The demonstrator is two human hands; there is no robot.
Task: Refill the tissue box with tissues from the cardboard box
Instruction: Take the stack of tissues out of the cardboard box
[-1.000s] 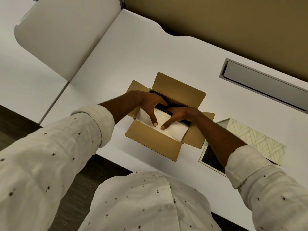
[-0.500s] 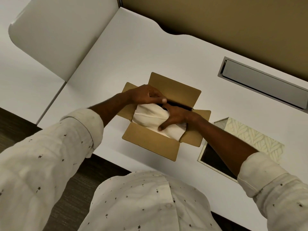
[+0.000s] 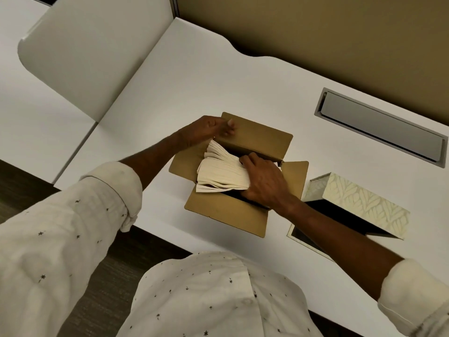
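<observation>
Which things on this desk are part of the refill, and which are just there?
Part of the job:
- brown cardboard box, flaps open
- cream folded tissue stack, gripped by right hand
- leaf-patterned cream tissue box, open
- left hand on a box flap

Just there:
- grey metal cable hatch
- white curved divider panel

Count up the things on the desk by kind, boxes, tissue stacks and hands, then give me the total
Boxes: 2, the cardboard box and the tissue box
Tissue stacks: 1, the stack of tissues
Hands: 2, the left hand and the right hand
Total: 5
</observation>
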